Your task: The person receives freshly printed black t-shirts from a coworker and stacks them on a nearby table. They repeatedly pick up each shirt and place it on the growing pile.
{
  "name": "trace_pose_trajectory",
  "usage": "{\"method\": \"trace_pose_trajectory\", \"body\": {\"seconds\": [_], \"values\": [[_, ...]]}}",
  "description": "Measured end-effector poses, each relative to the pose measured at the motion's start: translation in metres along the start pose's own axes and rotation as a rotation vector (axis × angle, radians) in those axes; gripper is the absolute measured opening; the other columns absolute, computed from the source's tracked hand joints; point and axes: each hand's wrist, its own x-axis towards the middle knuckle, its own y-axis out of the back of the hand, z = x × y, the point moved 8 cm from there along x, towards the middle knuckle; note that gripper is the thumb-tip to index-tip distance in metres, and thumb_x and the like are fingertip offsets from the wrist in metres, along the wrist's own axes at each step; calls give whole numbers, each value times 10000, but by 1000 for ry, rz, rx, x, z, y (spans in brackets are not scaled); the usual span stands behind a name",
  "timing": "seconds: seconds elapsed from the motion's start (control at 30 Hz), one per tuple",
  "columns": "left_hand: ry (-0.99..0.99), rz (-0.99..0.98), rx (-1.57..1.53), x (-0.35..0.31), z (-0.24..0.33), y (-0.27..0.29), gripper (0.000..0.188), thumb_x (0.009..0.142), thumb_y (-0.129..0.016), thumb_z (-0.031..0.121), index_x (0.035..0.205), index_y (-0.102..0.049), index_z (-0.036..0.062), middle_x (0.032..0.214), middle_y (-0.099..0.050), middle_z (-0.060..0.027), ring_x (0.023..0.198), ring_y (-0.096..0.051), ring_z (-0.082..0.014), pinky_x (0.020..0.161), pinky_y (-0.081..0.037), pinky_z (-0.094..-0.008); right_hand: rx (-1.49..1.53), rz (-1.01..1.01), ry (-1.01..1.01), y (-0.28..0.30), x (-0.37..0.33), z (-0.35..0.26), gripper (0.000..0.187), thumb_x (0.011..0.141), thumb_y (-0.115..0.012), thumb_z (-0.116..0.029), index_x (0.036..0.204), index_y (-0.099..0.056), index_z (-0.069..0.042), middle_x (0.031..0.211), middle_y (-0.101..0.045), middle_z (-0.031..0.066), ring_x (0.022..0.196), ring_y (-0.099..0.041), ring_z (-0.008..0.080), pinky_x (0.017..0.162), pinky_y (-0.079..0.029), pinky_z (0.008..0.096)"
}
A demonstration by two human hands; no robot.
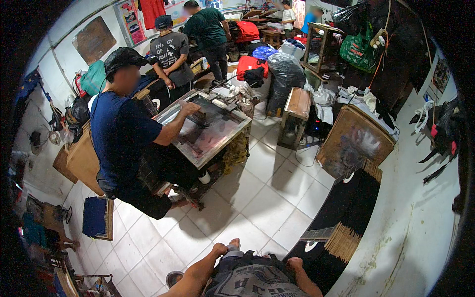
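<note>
My left hand (219, 249) hangs low by the left side of my waist, next to my grey printed shirt (252, 279). Lower down, my right hand (295, 263) is at my right side, nearest a long black cloth-covered board (329, 252). Seen from above, both hands show mainly their backs and knuckles; their fingers are mostly hidden. On that board a bundle of thin wooden strips (343, 242) stands out beside my right hand. Ahead on the left, a co-worker in a navy shirt (121, 121) grips a squeegee (199, 117) over a framed printing screen (217, 136).
White floor tiles (242, 190) run between me and the co-worker's table. A brown board (354, 141) leans at the right, near a wooden box (295, 119) and a grey plastic sack (286, 79). The white wall (410, 198) borders my right. Several people work farther back.
</note>
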Motion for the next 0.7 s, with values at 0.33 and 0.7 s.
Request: {"method": "trace_pose_trajectory", "body": {"seconds": [0.33,0.7], "values": [[-46,2,74,-1,-8,-4,248,671,-511,269,731,-666,85,747,-639,-116,698,-613,-262,633,-467,-343,550,32,-506,-28,9,50,163,679,-668,-193,619,-642,-44,549,-597,15,473,-557,119,476,-468,259],[24,-60,-9,2,6,12,304,718,-500,303,822,-659,66,833,-644,-103,786,-611,-261,704,-469,-341,615,-98,-549,-37,9,56,189,711,-636,-246,652,-655,-68,580,-606,9,487,-562,113,483,-463,249]]}}
